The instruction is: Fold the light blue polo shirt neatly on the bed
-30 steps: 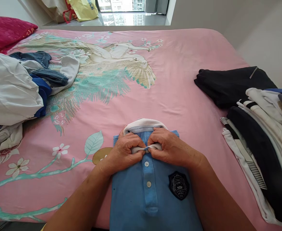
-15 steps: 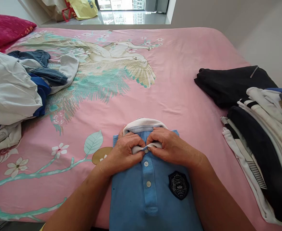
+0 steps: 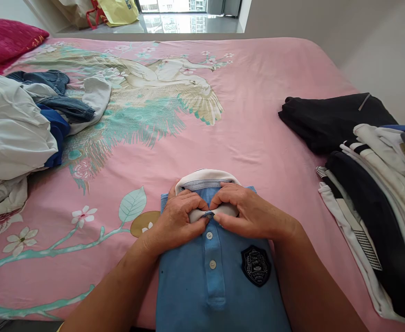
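Observation:
A blue polo shirt (image 3: 184,281) lies folded, front side up, at the near edge of the bed. Its white collar (image 3: 207,175) stands up in a ring, and a dark shield badge (image 3: 256,266) sits on the chest. My left hand (image 3: 179,214) pinches the left side of the collar front by the top of the button placket. Opposite it, my right hand (image 3: 249,210) pinches the right side, thumb and fingers closed on the cloth. The two hands nearly meet at the collar's middle. Two white buttons show below them; the top of the placket is partly hidden by my fingers.
Pink patterned bedding (image 3: 257,143) spreads under everything. At the left lies a loose heap of clothes (image 3: 12,124), with a red pillow (image 3: 12,44) behind it. Folded clothes (image 3: 368,230) are stacked at the right, next to black folded clothing (image 3: 333,120).
My right thumb has shifted slightly at the collar front, and the top button is now covered. More of the collar's right flap shows. Both hands stay on the collar.

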Motion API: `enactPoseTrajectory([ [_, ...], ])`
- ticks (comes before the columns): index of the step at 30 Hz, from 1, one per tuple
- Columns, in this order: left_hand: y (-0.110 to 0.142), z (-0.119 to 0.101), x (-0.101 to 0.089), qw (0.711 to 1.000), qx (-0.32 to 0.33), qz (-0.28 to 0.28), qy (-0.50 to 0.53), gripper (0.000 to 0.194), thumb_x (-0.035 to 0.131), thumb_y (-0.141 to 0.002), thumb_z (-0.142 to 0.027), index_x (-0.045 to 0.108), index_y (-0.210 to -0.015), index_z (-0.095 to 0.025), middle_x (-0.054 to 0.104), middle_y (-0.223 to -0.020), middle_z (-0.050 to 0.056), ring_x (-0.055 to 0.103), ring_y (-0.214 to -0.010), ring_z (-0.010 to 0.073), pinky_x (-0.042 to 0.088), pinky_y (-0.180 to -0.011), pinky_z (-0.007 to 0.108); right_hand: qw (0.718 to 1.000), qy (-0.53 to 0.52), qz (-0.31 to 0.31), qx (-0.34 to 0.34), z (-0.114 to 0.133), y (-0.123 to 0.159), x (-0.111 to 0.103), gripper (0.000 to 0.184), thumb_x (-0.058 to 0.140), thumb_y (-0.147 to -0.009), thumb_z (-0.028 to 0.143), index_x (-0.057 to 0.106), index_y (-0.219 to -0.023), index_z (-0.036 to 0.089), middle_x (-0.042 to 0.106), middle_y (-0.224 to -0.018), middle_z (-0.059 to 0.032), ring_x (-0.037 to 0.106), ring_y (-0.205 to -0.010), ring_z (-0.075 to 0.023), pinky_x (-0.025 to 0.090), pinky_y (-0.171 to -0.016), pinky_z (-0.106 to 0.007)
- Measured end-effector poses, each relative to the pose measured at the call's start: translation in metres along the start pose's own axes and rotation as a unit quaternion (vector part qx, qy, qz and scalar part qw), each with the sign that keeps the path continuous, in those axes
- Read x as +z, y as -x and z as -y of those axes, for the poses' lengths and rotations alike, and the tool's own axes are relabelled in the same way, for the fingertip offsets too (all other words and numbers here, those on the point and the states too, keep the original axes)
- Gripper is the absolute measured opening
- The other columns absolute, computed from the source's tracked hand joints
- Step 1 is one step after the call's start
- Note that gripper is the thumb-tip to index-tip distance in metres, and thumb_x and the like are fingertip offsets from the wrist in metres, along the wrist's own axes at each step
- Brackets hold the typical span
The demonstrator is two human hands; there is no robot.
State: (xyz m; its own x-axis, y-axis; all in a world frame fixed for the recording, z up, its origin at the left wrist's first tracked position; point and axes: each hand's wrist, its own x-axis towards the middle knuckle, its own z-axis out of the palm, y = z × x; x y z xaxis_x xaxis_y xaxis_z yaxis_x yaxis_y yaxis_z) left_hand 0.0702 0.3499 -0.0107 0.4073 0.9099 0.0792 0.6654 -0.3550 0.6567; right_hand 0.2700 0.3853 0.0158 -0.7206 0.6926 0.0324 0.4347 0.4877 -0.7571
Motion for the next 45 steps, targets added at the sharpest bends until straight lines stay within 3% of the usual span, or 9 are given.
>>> enactPoseTrajectory([
  [4, 0.000, -0.001, -0.001, 1.000, -0.008, -0.005, 0.007, 0.005, 0.057, -0.077, -0.027, 0.059, -0.075, -0.022, 0.062, -0.074, -0.003, 0.055, -0.077, 0.0144, 0.036, -0.093, 0.037, 0.999, 0.009, -0.026, -0.019, -0.001, 0.002, -0.002, 0.022, 0.046, -0.075, 0.008, 0.062, -0.083, 0.021, 0.062, -0.078, 0.0008, 0.055, -0.080, -0.0142, 0.039, -0.091, -0.033],
  [7, 0.001, -0.002, -0.006, 1.000, 0.006, -0.005, 0.013, 0.007, 0.055, -0.076, -0.026, 0.060, -0.077, -0.022, 0.063, -0.075, -0.002, 0.055, -0.077, 0.0150, 0.031, -0.101, 0.041, 0.997, 0.058, -0.045, -0.032, -0.003, 0.002, -0.001, 0.016, 0.053, -0.070, 0.011, 0.061, -0.080, 0.021, 0.061, -0.075, 0.0024, 0.055, -0.080, -0.0146, 0.022, -0.107, -0.043],
  [13, 0.002, 0.002, -0.016, 0.997, 0.015, -0.046, -0.052, 0.034, 0.039, -0.076, -0.011, 0.066, -0.090, -0.026, 0.065, -0.080, -0.004, 0.058, -0.085, 0.0136, -0.006, -0.114, 0.050, 0.990, 0.125, -0.064, -0.014, -0.007, 0.001, 0.004, 0.011, 0.052, -0.073, 0.013, 0.059, -0.075, 0.021, 0.060, -0.072, 0.0023, 0.055, -0.087, -0.0167, 0.004, -0.110, -0.054],
  [23, 0.000, 0.006, -0.011, 0.992, 0.003, -0.061, -0.108, 0.025, 0.051, -0.075, -0.017, 0.067, -0.090, -0.027, 0.066, -0.080, -0.004, 0.059, -0.085, 0.0138, -0.005, -0.114, 0.051, 0.988, 0.142, -0.066, 0.006, -0.006, 0.000, 0.009, 0.009, 0.052, -0.076, 0.017, 0.059, -0.078, 0.022, 0.062, -0.077, 0.0005, 0.055, -0.092, -0.0188, -0.001, -0.108, -0.060],
  [28, 0.002, 0.007, -0.013, 0.993, 0.011, -0.075, -0.093, 0.025, 0.050, -0.077, -0.018, 0.067, -0.093, -0.029, 0.065, -0.087, -0.003, 0.058, -0.089, 0.0145, -0.003, -0.114, 0.050, 0.987, 0.144, -0.075, 0.003, -0.005, 0.000, 0.009, 0.012, 0.050, -0.075, 0.015, 0.058, -0.080, 0.022, 0.062, -0.078, 0.0005, 0.055, -0.094, -0.0193, 0.000, -0.108, -0.060],
  [32, 0.005, 0.012, -0.014, 0.979, 0.020, -0.195, -0.058, 0.027, 0.048, -0.077, -0.013, 0.066, -0.090, -0.027, 0.062, -0.095, -0.001, 0.057, -0.094, 0.0151, 0.012, -0.115, 0.046, 0.985, 0.132, -0.115, -0.001, -0.004, 0.000, 0.007, 0.015, 0.050, -0.071, 0.013, 0.056, -0.082, 0.022, 0.061, -0.080, 0.0011, 0.055, -0.090, -0.0180, 0.004, -0.110, -0.056],
  [35, 0.005, 0.020, -0.013, 0.963, -0.024, -0.263, -0.047, 0.021, 0.050, -0.077, -0.015, 0.063, -0.090, -0.025, 0.061, -0.101, 0.002, 0.055, -0.101, 0.0179, 0.030, -0.107, 0.040, 0.977, 0.136, -0.163, 0.008, -0.006, -0.001, 0.006, 0.012, 0.049, -0.072, 0.013, 0.054, -0.078, 0.022, 0.060, -0.079, 0.0007, 0.054, -0.086, -0.0177, 0.009, -0.111, -0.053],
  [41, -0.001, 0.032, -0.016, 0.951, -0.188, -0.240, 0.054, 0.031, 0.048, -0.084, -0.036, 0.058, -0.109, -0.020, 0.064, -0.100, 0.004, 0.059, -0.090, 0.0173, 0.046, -0.080, 0.030, 0.953, 0.078, -0.281, 0.087, -0.024, -0.003, 0.000, 0.021, 0.040, -0.084, 0.018, 0.059, -0.089, 0.023, 0.063, -0.093, -0.0031, 0.054, -0.094, -0.0201, 0.038, -0.094, -0.039],
  [45, -0.002, 0.032, -0.022, 0.968, -0.185, -0.168, 0.037, 0.029, 0.046, -0.085, -0.041, 0.065, -0.094, -0.021, 0.066, -0.086, 0.001, 0.058, -0.079, 0.0155, 0.045, -0.068, 0.025, 0.951, 0.064, -0.253, 0.164, -0.037, -0.003, -0.006, 0.024, 0.037, -0.086, 0.022, 0.061, -0.083, 0.023, 0.064, -0.088, -0.0024, 0.055, -0.089, -0.0207, 0.042, -0.082, -0.037],
])
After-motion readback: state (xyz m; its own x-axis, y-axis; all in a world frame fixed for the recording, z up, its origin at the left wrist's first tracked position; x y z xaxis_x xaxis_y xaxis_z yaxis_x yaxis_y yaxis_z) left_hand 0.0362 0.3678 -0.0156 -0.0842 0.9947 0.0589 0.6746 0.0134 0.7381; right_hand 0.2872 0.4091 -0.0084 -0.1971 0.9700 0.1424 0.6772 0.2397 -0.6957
